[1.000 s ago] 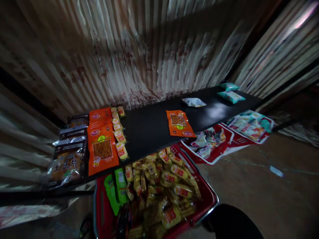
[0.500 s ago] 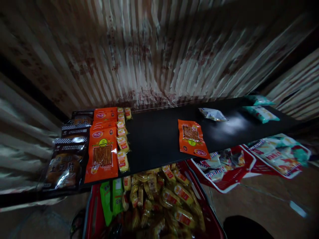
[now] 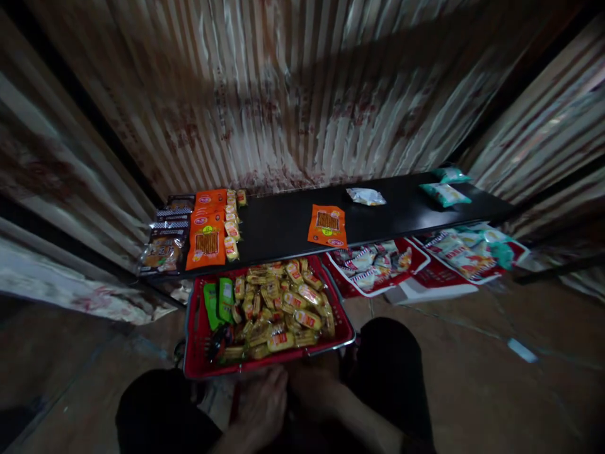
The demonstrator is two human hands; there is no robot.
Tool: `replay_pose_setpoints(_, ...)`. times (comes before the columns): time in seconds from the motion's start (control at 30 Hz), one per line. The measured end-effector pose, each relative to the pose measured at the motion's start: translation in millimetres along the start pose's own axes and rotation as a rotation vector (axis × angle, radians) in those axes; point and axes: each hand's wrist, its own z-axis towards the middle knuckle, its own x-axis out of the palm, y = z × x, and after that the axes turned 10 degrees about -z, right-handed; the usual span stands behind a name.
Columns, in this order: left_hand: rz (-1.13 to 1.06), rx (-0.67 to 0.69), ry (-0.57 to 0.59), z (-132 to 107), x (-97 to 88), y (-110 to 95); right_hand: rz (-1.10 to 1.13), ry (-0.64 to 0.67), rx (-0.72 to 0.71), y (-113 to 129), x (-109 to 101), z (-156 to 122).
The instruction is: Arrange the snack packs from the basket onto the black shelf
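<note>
My left hand [image 3: 262, 403] and my right hand [image 3: 314, 394] lie close together low in the picture, between my dark-clothed knees [image 3: 158, 413]. Both are just in front of the near rim of a red basket [image 3: 191, 331]. The left hand's fingers stretch flat toward the rim and hold nothing. The right hand is a dim lump and its fingers do not show. The basket is full of several small yellow snack packets [image 3: 283, 309], with two green packets [image 3: 218, 302] at its left end.
Above the basket runs a low black shelf [image 3: 283, 221]. Rows of dark [image 3: 163, 249], orange [image 3: 206, 243] and small yellow packets lie at its left end, a single orange packet [image 3: 327, 226] mid-shelf, and white [image 3: 366, 197] and green packets [image 3: 444, 193] further right. Red trays of snacks [image 3: 373, 261] sit below, and corrugated metal walls stand behind.
The view has pulled back and tilted down. The whole basket, my knees and both hands have come into the picture. Nothing on the shelf has moved.
</note>
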Motion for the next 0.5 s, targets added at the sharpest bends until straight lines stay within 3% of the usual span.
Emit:
replay_pose_setpoints(0.03,0.061,0.076,-0.046,11,-6.6,3,-0.080,0.090,-0.078,-3,-11,6)
replay_pose_setpoints(0.1,0.100,0.186,-0.128,34,-20.7,7,-0.128,0.108,-0.142,-11,-34,16)
replay_pose_setpoints(0.2,0.086,0.234,-0.215,64,-40.2,9,-0.057,-0.052,-0.160,-25,-65,27)
replay_pose_setpoints(0.33,0.067,0.081,-0.323,102,-57.2,18,-0.036,-0.171,-0.047,-48,-81,55)
replay_pose_setpoints(0.5,-0.217,-0.121,-0.261,139,-70.4,41,0.014,-0.174,0.043,-71,-75,102)
